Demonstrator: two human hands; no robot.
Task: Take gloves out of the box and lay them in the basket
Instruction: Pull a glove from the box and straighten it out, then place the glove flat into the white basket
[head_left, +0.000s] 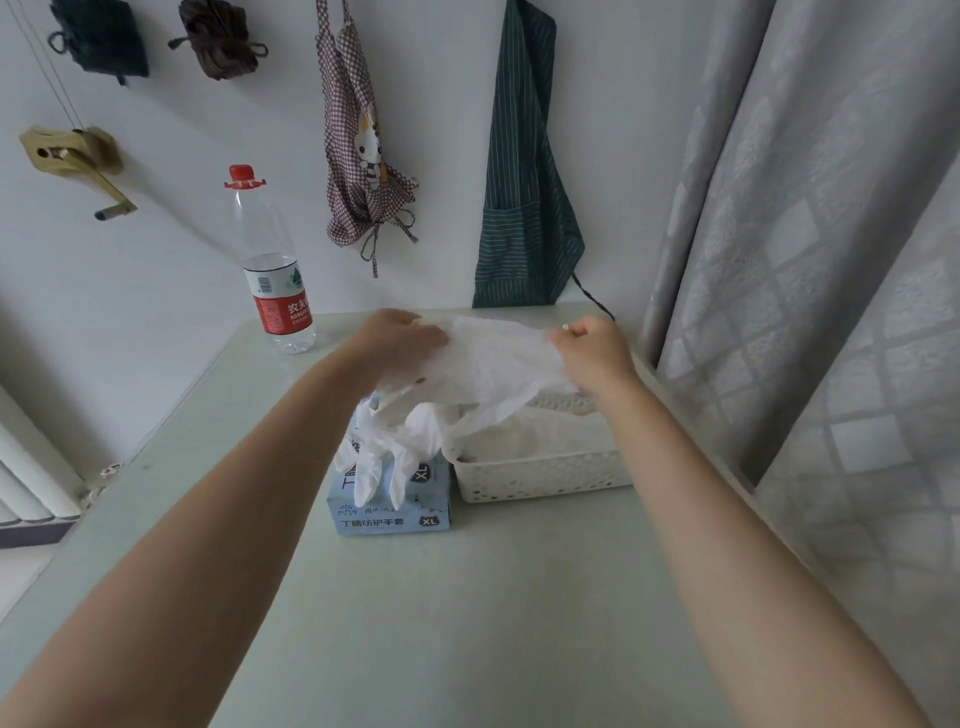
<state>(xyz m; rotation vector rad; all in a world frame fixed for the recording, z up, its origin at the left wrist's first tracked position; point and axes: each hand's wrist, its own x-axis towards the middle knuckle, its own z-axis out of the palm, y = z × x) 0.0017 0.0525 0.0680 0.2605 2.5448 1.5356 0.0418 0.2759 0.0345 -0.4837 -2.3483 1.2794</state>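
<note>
While a white glove (493, 358) is held stretched above the basket (540, 467), one edge is pinched by the left hand (400, 338) and the other by the right hand (589, 348), probably to lay it flat. More gloves (384, 457) hang from the box (389, 506).

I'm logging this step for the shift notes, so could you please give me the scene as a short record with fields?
held item: white glove, stretched between both hands above the basket
left hand: grips the glove's left end
right hand: pinches the glove's right end
glove box: blue, on the table, more gloves spilling from its top
basket: white, perforated, right of the box
table: pale green
also there: water bottle at the back left; two aprons on the wall
</note>
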